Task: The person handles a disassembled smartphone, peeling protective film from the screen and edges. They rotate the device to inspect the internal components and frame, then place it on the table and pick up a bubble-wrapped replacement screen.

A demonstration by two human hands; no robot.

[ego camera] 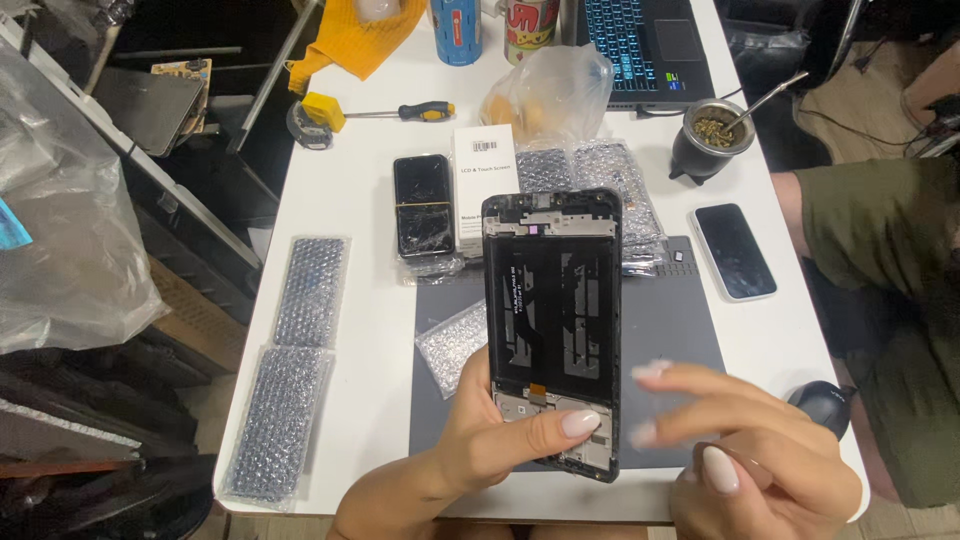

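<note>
The left hand (490,435) holds a phone screen assembly (553,330) upright above the worktop (370,260), inner side toward the camera, showing a black frame with silver metal parts at top and bottom. The fingers are closed around its lower end, with the thumb (560,428) pressed across the bottom of the frame. The right hand (760,460) hovers just beside the assembly's lower right edge; its fingers (670,380) are spread open, blurred, and hold nothing.

Under the assembly lies a grey mat (670,330) with a small bubble-wrap bag (452,345) on it. Behind it are a phone with a cracked screen (423,205), a white box (484,185) and more bubble-wrap bags (600,175). Two long bubble-wrap sleeves (295,360) lie at the left edge of the worktop. A white-edged phone (734,250) lies to the right, near a dark cup with a metal straw (712,138). Farther back are a screwdriver (410,112), a laptop (645,45) and a plastic bag (550,95). Another person's green sleeve (880,225) shows on the right.
</note>
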